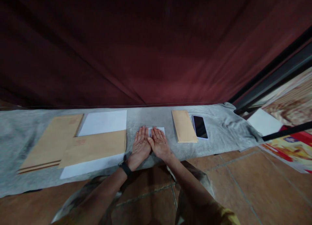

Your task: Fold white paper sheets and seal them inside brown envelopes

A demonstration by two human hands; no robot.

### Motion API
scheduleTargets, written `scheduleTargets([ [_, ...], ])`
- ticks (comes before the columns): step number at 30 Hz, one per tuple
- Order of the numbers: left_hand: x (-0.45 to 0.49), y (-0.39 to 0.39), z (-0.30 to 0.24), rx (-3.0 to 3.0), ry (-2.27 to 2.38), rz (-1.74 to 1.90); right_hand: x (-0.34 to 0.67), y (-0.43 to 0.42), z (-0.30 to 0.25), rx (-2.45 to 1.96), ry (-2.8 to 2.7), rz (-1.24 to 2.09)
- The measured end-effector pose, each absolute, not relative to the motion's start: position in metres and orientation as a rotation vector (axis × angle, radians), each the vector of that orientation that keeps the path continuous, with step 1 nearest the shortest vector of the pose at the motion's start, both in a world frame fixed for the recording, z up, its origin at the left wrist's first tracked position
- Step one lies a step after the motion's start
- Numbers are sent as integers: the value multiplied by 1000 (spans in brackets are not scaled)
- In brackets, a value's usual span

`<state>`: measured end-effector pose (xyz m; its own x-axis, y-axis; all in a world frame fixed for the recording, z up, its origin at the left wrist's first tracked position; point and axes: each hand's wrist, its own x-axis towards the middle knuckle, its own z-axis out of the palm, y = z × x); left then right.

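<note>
Where the grey cloth (pixel 146 118) lies along the tiled floor, the left hand (pixel 140 147) and right hand (pixel 159 143) rest flat side by side, palms down and fingers straight. They press on a small white paper (pixel 161 130) near the cloth's middle. Toward its right edge a brown envelope (pixel 184 126) and a dark phone (pixel 200 126) lie just beside each other. Larger envelopes (pixel 94 147) and white sheets (pixel 103 122) lie toward the left edge.

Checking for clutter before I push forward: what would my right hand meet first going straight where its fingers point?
The right hand lies flat on a small white paper. Beyond it, only bare grey cloth, then probably the dark red curtain. The tan envelope sits off to the side.
</note>
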<state>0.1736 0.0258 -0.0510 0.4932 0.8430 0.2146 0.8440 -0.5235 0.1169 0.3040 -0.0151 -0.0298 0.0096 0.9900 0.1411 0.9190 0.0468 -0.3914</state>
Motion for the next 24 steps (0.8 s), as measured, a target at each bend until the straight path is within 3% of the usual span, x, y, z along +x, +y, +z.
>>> scheduleTargets([
  [24, 159, -14, -40, -2575, -1595, -265, 328, -21, -52, -2063, -1858, 22],
])
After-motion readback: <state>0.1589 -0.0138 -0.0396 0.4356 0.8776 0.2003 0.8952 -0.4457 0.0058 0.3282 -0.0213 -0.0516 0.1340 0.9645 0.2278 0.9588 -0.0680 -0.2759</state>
